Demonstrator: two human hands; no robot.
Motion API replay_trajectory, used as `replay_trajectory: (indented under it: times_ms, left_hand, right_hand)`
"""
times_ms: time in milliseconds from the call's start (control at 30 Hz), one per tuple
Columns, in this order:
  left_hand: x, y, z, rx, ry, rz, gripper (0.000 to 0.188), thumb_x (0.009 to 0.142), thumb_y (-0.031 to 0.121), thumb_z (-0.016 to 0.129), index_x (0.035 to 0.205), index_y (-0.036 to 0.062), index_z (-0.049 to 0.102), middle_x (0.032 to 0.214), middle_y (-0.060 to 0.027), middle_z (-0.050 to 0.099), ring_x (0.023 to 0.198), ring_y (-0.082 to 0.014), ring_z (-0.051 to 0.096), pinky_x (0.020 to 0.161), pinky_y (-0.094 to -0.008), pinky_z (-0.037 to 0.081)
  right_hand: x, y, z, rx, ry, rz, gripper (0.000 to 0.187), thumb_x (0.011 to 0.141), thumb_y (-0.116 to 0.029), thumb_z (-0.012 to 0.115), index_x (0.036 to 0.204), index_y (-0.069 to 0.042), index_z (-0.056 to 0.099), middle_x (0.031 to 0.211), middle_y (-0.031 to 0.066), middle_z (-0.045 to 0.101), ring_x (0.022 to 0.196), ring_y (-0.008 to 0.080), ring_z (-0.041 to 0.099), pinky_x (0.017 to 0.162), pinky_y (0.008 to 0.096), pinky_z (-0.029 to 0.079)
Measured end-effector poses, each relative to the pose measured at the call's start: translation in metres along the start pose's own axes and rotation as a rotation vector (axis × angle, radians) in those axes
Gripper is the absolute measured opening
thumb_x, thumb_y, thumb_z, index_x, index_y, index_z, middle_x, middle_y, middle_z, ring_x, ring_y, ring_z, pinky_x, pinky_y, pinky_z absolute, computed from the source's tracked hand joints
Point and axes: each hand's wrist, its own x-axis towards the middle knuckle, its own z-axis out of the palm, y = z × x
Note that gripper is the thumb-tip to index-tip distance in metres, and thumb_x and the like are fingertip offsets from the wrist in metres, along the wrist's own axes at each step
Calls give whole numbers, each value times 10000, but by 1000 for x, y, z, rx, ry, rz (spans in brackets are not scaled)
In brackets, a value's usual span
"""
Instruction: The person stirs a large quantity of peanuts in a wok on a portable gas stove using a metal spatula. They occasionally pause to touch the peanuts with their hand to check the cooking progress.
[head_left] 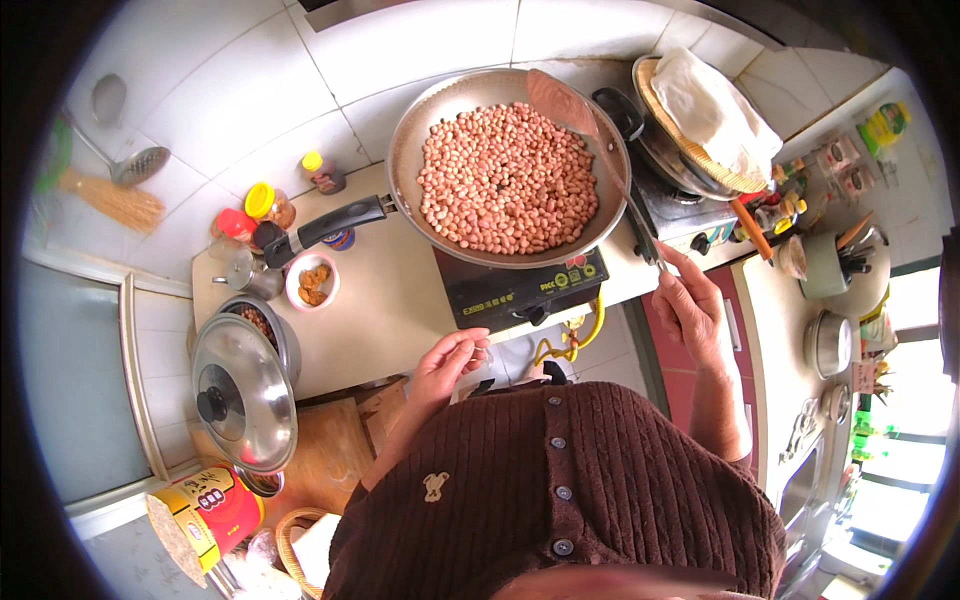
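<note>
A wide pan (400, 150) full of reddish-skinned peanuts (500, 185) stands on a black portable stove (520, 295). My right hand (692, 305) is closed round the end of a spatula's handle. The brownish, see-through blade of the spatula (562, 102) rests over the pan's far right rim, at the edge of the peanuts. In front of the stove, near the counter's edge, my left hand (452, 362) is curled with thumb and fingertips together. Nothing shows in it, and it touches neither pan nor stove. The pan's black handle (340, 220) points left.
Left on the counter (380, 300) are a small bowl of brown pieces (313, 281), lidded jars (268, 204) and a pot with a tilted metal lid (245, 395). At right, a covered pan carries a woven tray (665, 110) and white cloth (715, 110). A yellow hose (570, 345) hangs below.
</note>
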Motion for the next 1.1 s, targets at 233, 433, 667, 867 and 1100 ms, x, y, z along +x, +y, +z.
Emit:
replay_trajectory:
  times_ms: [233,433,667,867,1100]
  left_hand:
    - [2,0,6,-72,30,-33,301,1052,278,450,981,37,615,1055,-52,632,937,-99,583,850,-246,474]
    - [1,-1,12,-132,5,-55,354,1058,285,428,825,52,556,998,-91,641,888,-127,573,831,-279,475]
    - [3,-3,17,-79,65,-61,548,1061,315,410,575,68,468,861,-104,652,814,-147,572,774,-291,464]
    - [4,-7,13,-58,56,-43,561,1064,332,395,590,48,493,871,-110,645,816,-150,570,762,-290,462]
    - [3,-11,13,-137,43,-41,533,1063,339,398,652,29,537,896,-111,629,822,-148,561,759,-271,459]
  right_hand:
    - [-1,13,-1,100,42,-33,443,1030,-257,495,1410,-33,456,633,-59,445,457,0,337,393,170,257]
    - [-3,18,0,115,73,-6,397,1038,-181,457,1395,-7,466,600,-10,459,405,30,338,374,177,263]
    - [-6,17,3,99,89,30,413,1033,-204,468,1393,-3,471,584,-23,451,405,22,333,372,179,242]
    - [-6,17,5,100,120,13,412,1035,-222,461,1382,0,485,575,-22,450,404,25,329,371,182,237]
    - [-6,18,6,106,102,41,428,1028,-241,480,1383,-2,484,592,-19,463,416,28,344,372,184,240]
